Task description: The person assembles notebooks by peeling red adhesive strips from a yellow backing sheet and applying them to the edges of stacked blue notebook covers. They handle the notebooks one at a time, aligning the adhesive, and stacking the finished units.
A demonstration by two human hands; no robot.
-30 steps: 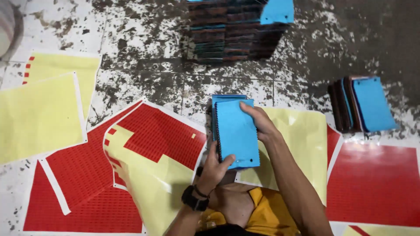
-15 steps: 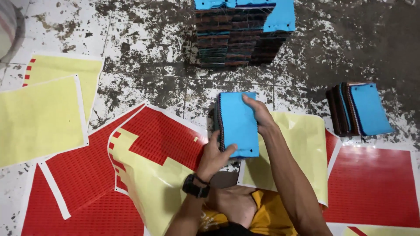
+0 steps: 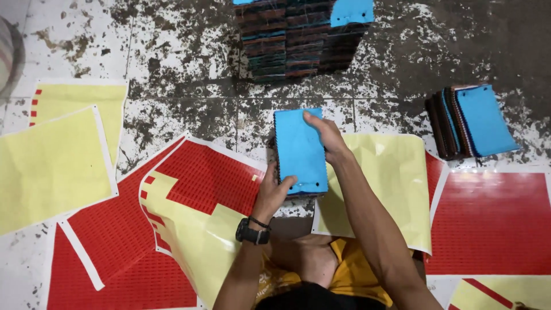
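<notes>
Both hands are on one thing: a stack of thin rectangular cards with a bright blue top card [image 3: 299,150], held upright-long in front of the person, above the floor. The left hand [image 3: 271,194] is closed on the stack's lower left corner, thumb lying across the blue face near the bottom edge, the other fingers hidden behind the left side. A black wristwatch [image 3: 251,232] sits on that wrist. The right hand [image 3: 325,135] grips the upper right edge, fingers curled over the top right corner onto the blue face. The dark layered edges of the stack show along its left side; two small punched holes show near the bottom of the blue face.

Under and around the stack lie large sheets on the floor. A red sheet with a fine grid of small cut shapes [image 3: 206,178] lies to the left, partly covered by a curled pale yellow backing sheet [image 3: 189,229]. A second yellow sheet [image 3: 384,183] lies just right of the right forearm. A plain red sheet [image 3: 488,221] lies further right.

Well apart, at the top of the view, stands a tall block of stacked dark cards [image 3: 298,40] with blue cards on top. To the right, a smaller pile of the same cards, blue-topped [image 3: 473,120], leans fanned on the stained, speckled concrete floor [image 3: 172,46]. At far left lie two more yellow sheets [image 3: 54,161].

The person wears a yellow garment [image 3: 350,272].
</notes>
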